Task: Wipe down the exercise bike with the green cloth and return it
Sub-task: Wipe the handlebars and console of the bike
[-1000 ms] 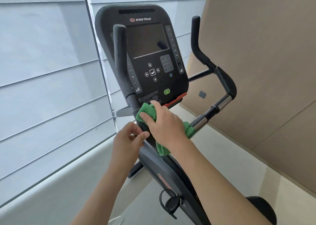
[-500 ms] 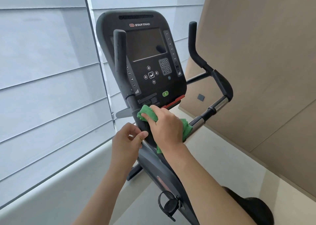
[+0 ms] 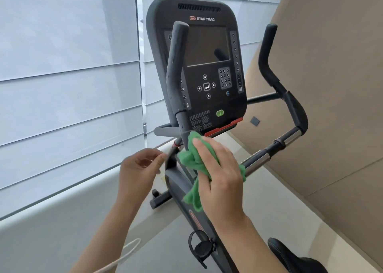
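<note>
The black exercise bike [image 3: 178, 189] stands in front of me, its console [image 3: 199, 50] upright at centre. My right hand [image 3: 219, 169] holds the bunched green cloth [image 3: 191, 160] against the bike's stem, just below the console and beside the base of the left handlebar [image 3: 176, 69]. Part of the cloth hangs down under my palm. My left hand [image 3: 141, 169] hovers just left of the stem with loosely curled fingers, its fingertips close to the frame, holding nothing.
The right handlebar [image 3: 290, 106] with its chrome bar [image 3: 261, 158] reaches out to the right. A pedal with strap [image 3: 200, 247] and the black saddle [image 3: 290, 256] lie below. White blinds [image 3: 62, 86] fill the left; a tan wall [image 3: 331, 65] rises on the right. A white cord [image 3: 124, 254] crosses low left.
My left hand has come off the stem and drawn a little to the left. My right hand keeps the cloth on the stem, shifted slightly. The view has swung left.
</note>
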A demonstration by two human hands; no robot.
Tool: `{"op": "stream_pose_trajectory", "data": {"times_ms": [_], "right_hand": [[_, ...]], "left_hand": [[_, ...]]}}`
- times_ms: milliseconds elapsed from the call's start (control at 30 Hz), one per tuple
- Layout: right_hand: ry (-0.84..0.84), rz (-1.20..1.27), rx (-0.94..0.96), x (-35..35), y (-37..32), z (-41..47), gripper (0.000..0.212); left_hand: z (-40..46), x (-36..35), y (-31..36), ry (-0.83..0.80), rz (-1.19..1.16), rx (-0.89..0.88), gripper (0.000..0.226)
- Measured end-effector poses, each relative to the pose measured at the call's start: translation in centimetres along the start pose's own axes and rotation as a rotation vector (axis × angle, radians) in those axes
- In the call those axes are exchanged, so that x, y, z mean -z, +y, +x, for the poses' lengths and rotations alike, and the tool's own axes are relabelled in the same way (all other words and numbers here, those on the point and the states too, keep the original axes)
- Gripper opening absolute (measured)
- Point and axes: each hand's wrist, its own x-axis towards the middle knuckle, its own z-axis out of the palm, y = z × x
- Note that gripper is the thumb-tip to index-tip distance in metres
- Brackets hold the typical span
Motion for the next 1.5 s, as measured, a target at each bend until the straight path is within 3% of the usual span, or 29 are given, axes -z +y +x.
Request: {"op": "stream_pose_trajectory", "data": {"times_ms": [67,200,333,433,567,733,833,1100,1233,1333,1400,1500], "right_hand": [[-0.052,-0.110,0.012,-1.5,-0.8,2.8,0.048],[-0.405,-0.508,-0.014,-4.3,-1.7,4.0,0.061],[-0.364,-0.487,0.114,-3.0,-0.1,1.8,0.060],[-0.297,-0.447,0.270,-2.0,1.9,-1.3,0.050],[-0.272,-0.392,0.453,0.5,6.2,-5.0,0.052],[-0.336,-0.395,0.482,1.9,8.2,-6.7,0.054],[-0.315,-0.356,0.382,3.5,8.2,-7.7,0.055],[-0.084,-0.014,-0.054,6.2,4.3,-1.6,0.057],[-0.393,-0.015,-0.387,2.0,2.4,2.8,0.053],[-0.428,-0.277,-0.376,-1.0,2.2,3.5,0.057],[-0.401,-0.172,-0.422,-1.2,3.3,4.8,0.044],[-0.544,0.134,-0.611,-0.3,5.3,7.3,0.037]], "left_hand": [[0.9,1.0,0.7,0.051,-0.002,-0.026,0.015],[1.5,1.9,2.2,0.112,-0.040,-0.068,0.014],[0.8,1.4,3.2,0.055,-0.064,-0.111,0.017],[0.3,0.5,3.8,-0.043,-0.079,-0.152,0.019],[0.1,-0.8,4.3,-0.180,0.004,-0.264,0.018],[-0.4,-2.3,4.5,-0.392,0.150,-0.409,0.023],[-1.0,-3.5,4.1,-0.443,0.193,-0.410,0.025],[-2.3,-5.6,3.3,-0.280,0.226,-0.357,0.054],[-2.8,-6.1,3.4,-0.180,0.227,-0.300,0.050],[-2.8,-6.2,3.2,-0.138,0.237,-0.209,0.043],[-3.0,-6.2,3.1,-0.133,0.235,-0.142,0.040],[-3.3,-6.4,3.2,-0.129,0.231,-0.106,0.037]]}}
